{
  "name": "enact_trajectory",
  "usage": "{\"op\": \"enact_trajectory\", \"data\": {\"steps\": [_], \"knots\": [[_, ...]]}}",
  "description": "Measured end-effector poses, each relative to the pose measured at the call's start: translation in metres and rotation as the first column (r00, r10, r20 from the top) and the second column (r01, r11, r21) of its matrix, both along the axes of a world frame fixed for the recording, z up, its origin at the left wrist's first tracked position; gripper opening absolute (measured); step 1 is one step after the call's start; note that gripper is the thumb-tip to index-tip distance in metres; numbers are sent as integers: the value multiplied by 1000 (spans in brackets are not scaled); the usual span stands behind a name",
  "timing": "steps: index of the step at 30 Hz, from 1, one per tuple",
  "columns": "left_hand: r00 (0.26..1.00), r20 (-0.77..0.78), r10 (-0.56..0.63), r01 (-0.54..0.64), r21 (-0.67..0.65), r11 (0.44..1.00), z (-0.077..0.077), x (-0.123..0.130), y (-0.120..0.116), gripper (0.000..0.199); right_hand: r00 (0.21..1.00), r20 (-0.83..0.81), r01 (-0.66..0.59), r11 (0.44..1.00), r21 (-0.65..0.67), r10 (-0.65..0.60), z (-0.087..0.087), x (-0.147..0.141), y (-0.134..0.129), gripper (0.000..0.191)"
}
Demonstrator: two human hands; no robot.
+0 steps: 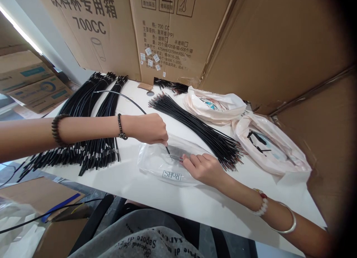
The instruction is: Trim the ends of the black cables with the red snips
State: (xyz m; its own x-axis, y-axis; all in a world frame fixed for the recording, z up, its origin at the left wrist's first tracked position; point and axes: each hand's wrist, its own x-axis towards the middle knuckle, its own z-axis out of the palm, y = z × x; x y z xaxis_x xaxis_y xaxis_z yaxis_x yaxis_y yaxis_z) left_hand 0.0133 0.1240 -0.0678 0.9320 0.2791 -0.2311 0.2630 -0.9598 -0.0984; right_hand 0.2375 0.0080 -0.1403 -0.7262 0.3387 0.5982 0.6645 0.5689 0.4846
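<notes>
My left hand (150, 128) is closed around a thin black cable (134, 102). One end of the cable curves up to the left, and the other sticks out below my fingers, pointing at my right hand (205, 168). Thumb and fingertips of that hand are pinched together over a see-through plastic bag (152, 161) marked "RoHS". A small, thin item shows at those fingertips, too small and partly hidden to name. The cable's lower end is close to it; whether they touch I cannot tell. Behind both hands lies a bundle of black cables (192, 128) with copper-coloured ends.
More black cable bundles (104, 116) with whitish ends lie at the left of the white table (223, 209). Two pale bags (237, 111) with small parts inside stand at the right. Tall cardboard boxes (173, 12) wall off the back and right side.
</notes>
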Motion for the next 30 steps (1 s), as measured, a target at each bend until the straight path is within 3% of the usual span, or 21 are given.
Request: {"op": "enact_trajectory", "data": {"steps": [16,30], "knots": [[1000,22,16,-16,-4,1000,-3,-5,-2,40,1000,-16,-10,999,-33,9,-8,-2,3,14],[1000,4,19,-19,-46,999,-3,-2,-5,39,999,-10,-33,999,42,33,-3,-11,5,19]]}}
